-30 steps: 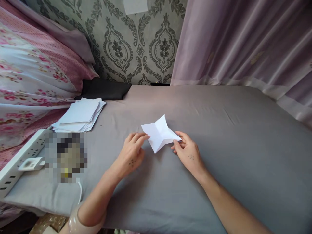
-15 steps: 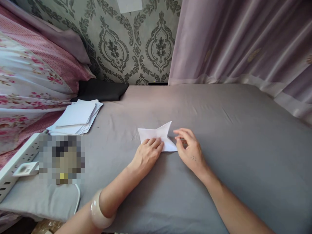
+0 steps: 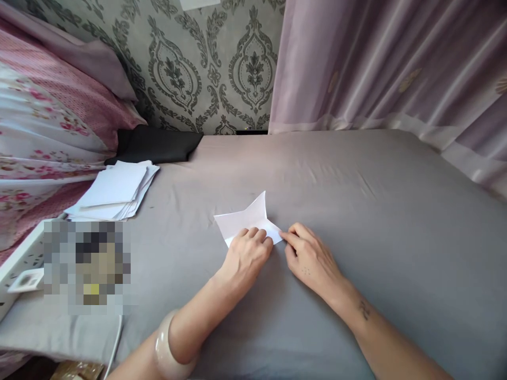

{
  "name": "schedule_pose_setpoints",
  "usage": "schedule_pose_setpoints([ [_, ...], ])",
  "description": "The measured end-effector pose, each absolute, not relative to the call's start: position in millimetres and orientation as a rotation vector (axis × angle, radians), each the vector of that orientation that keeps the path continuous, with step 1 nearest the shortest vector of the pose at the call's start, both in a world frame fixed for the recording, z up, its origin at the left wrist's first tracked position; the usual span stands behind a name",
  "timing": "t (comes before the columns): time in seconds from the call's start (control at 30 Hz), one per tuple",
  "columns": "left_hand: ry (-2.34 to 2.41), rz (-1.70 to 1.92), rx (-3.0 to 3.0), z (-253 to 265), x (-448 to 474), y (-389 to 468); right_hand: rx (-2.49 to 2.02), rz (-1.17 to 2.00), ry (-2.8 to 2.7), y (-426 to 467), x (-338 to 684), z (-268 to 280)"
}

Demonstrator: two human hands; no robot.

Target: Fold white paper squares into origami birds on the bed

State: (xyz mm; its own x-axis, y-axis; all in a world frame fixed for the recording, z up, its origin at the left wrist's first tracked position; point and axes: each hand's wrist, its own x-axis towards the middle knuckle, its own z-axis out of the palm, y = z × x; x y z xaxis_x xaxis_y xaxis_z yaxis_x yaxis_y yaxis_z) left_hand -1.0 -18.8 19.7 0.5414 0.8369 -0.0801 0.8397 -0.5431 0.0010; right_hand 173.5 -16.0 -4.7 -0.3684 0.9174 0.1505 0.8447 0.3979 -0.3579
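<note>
A: What was the left hand (image 3: 249, 250) doing?

B: It lay palm down with curled fingers over the near side of the paper (image 3: 242, 221). I couldn't tell whether it gripped anything underneath.

A: And the right hand (image 3: 311, 256)?

B: Drawn in narrow, index fingertip touching the paper's right-hand point, thumb below. Whether it pinched that point, I couldn't tell.

A: So where was the paper?

B: On the grey cloth (image 3: 376, 253), in front of the person, one corner pointing away and another out to the left. A pale bangle (image 3: 163, 343) ringed the left forearm.

A: Farther out?

B: On the left, a stack of sheets (image 3: 113, 186), with something black (image 3: 156, 145) just behind. Nearer the person, a power strip (image 3: 31, 248) sat beside a blurred patch, and a white cord (image 3: 114, 345) showed below that. Beyond stood a patterned wall (image 3: 214, 74), with a mauve curtain (image 3: 356, 68) to the right.
</note>
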Motion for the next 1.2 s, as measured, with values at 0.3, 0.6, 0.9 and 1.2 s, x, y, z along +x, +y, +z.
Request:
schedule_pose_setpoints([
  [0.3, 1.678, 0.01, 2.575, 22.3, 5.1, -17.3, -1.512, 0.475, -2.282, -9.4, 188.4, -3.8],
  [0.6, 1.785, -0.05, 2.491, 20.3, 24.9, -15.2, -1.462, 0.481, -2.234, -3.1, 187.7, -11.5],
  [0.9, 1.833, -0.048, 2.398, 24.0, 30.3, -5.4, -1.505, 0.593, -2.142, -3.7, 189.6, -11.5],
  [1.2, 1.815, -0.055, 2.345, 29.1, 29.2, 3.9, -1.503, 0.728, -1.954, -2.1, 200.7, -18.7],
])
